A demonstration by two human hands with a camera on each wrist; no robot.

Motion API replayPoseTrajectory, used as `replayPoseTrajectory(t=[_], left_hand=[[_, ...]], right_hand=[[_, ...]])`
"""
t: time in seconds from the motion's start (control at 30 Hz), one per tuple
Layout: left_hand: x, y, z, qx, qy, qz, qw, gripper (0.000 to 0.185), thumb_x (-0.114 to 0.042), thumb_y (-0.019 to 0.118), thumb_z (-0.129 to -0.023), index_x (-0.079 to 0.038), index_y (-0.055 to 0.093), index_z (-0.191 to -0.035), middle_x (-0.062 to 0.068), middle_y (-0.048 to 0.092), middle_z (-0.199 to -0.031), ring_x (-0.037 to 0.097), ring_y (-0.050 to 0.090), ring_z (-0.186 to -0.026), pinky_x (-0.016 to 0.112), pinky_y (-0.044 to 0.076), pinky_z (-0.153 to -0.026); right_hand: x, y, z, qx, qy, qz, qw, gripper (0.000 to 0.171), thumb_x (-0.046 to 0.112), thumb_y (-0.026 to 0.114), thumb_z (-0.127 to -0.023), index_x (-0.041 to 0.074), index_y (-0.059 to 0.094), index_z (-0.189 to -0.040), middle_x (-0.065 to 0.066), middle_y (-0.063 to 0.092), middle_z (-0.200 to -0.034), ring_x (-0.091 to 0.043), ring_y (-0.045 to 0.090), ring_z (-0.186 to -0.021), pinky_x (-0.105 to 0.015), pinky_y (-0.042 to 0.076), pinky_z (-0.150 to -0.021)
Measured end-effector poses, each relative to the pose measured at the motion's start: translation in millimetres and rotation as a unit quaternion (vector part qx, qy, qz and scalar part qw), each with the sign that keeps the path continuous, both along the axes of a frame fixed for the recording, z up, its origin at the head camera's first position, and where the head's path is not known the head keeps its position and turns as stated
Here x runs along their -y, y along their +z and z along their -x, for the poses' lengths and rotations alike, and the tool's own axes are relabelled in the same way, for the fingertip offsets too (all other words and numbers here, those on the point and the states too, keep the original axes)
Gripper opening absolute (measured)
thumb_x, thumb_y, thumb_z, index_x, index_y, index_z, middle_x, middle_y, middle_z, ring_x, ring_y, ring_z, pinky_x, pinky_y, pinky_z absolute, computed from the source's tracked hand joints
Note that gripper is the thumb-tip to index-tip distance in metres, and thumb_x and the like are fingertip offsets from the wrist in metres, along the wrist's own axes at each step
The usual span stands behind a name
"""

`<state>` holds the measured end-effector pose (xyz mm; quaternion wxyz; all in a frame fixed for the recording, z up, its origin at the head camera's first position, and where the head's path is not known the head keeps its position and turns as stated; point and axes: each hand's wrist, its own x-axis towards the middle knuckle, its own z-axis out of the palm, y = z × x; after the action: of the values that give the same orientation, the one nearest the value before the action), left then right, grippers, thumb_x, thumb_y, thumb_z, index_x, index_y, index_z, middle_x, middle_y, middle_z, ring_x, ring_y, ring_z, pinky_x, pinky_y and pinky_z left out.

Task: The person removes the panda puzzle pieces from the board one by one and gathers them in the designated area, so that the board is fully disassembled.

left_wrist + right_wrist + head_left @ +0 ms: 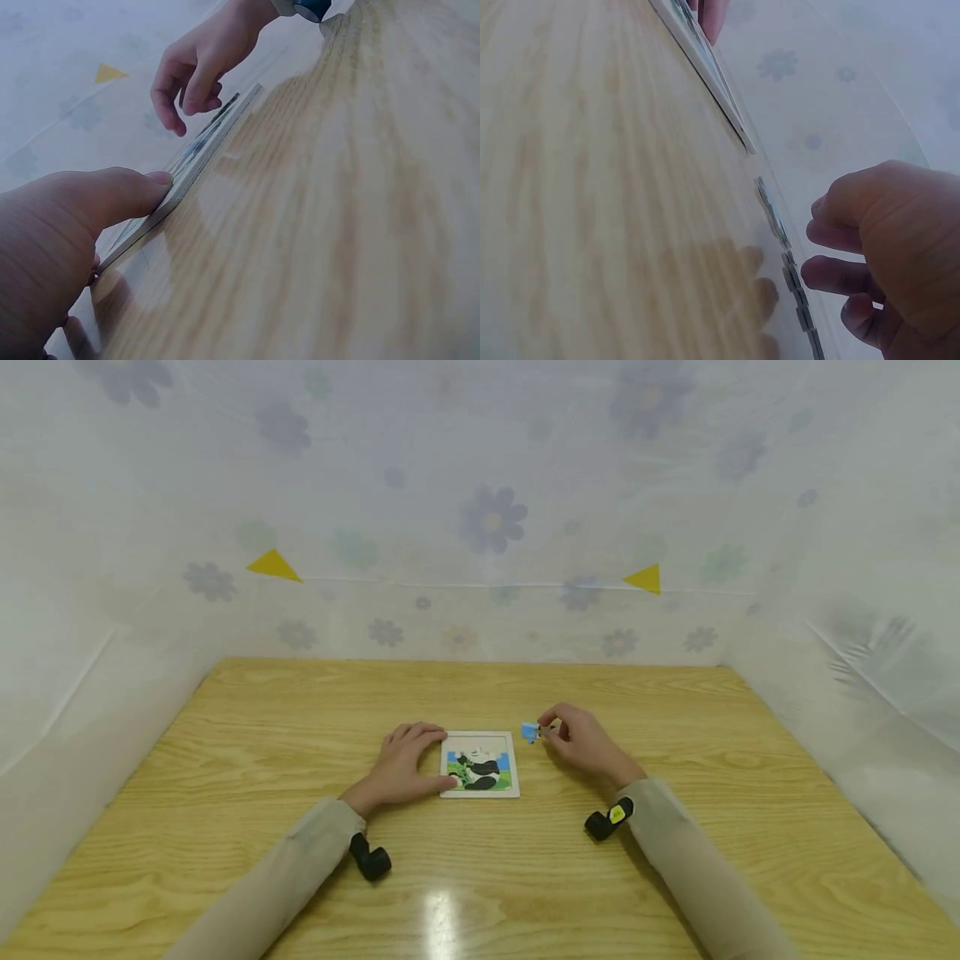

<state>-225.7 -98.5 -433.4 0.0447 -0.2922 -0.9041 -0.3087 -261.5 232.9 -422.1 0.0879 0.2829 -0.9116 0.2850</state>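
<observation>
Puzzle board: a small square panda puzzle [480, 764] lies flat on the wooden table [675, 860], in the middle, just in front of the person.
Left hand: the left hand [401, 768] rests against the board's left edge, fingers laid out fairly straight along it and the thumb tip pressed to the near rim, steadying it rather than gripping anything.
Right hand: the right hand [581, 742] sits just beside the board's far right corner, fingers curled in, pinching a little blue puzzle piece [531, 732] between thumb and fingertips.
Where the piece is: the blue piece is held low over the table, close to the board's upper right corner but clear of it.
Loose pieces: the right wrist view seems to show a thin row of small pieces lying near the curled fingers; it is too blurred to count them.
Progress: most of the panda picture looks filled in from where I stand. I judge the job nearly done, with this blue piece, likely sky, not yet seated, and perhaps a few more.
Surroundings: flowered sheeting [487, 518] hangs round the table.
</observation>
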Motion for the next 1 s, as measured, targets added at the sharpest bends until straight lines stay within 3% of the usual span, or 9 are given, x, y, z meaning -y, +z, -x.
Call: replayPoseTrajectory(t=[0.3,0.53,0.73,1.0], left_hand=[[-0.2,-1.9,0.7,0.005,-0.001,0.0,1.0,0.074,-0.047,0.075,-0.077,-0.007,0.054,-0.136,0.008,0.049,-0.139,0.031,0.04,-0.128,0.059,0.022,-0.107],[-0.8,-2.6,2.4,0.001,-0.001,0.001,1.0,0.074,-0.048,0.075,-0.078,-0.008,0.054,-0.136,0.007,0.049,-0.139,0.029,0.04,-0.127,0.059,0.023,-0.107],[0.1,-1.7,1.7,0.004,0.004,0.003,1.0,0.073,-0.048,0.075,-0.078,-0.008,0.054,-0.136,0.007,0.049,-0.139,0.03,0.039,-0.128,0.059,0.023,-0.107],[-0.7,-1.1,1.4,0.008,0.009,0.005,0.9999,0.073,-0.049,0.075,-0.078,-0.009,0.054,-0.135,0.007,0.049,-0.139,0.029,0.04,-0.127,0.058,0.024,-0.106]], right_hand=[[18.2,0.1,-2.3,0.019,0.019,-0.007,1.0,0.015,0.007,0.061,-0.092,0.005,0.065,-0.106,-0.005,0.063,-0.093,-0.007,0.047,-0.061,-0.024,0.043,-0.059],[31.2,4.2,-4.1,0.004,0.044,-0.021,0.999,0.017,0.007,0.062,-0.092,0.004,0.064,-0.109,-0.008,0.065,-0.102,-0.008,0.051,-0.068,-0.027,0.046,-0.065],[42.0,4.7,-0.3,-0.004,0.06,-0.022,0.998,0.016,0.007,0.064,-0.091,0.004,0.065,-0.106,-0.007,0.064,-0.096,-0.006,0.049,-0.064,-0.025,0.046,-0.063],[56.0,8.4,-1.7,0.041,0.09,-0.016,0.995,0.018,0.01,0.064,-0.092,0.004,0.064,-0.109,0.0,0.056,-0.081,-0.007,0.047,-0.066,-0.024,0.044,-0.062]])
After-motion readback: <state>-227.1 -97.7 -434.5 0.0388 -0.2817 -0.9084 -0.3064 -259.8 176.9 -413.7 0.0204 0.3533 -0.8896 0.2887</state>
